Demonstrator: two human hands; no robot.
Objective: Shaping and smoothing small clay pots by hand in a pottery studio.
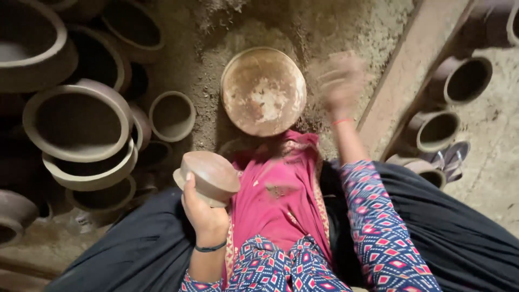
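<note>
My left hand grips a small unfired clay pot, held tilted on its side above my lap. A pink cloth lies over my lap between my legs. Beyond it a round, dusty metal dish rests on the sandy floor. My right hand is raised just right of the dish, blurred by motion, so I cannot tell if it holds anything. A red thread circles that wrist, and a dark band is on my left wrist.
Several brown clay pots of mixed sizes are stacked at the left. A wooden beam runs diagonally at the right, with more pots beside it. A grey sandal lies near my right knee.
</note>
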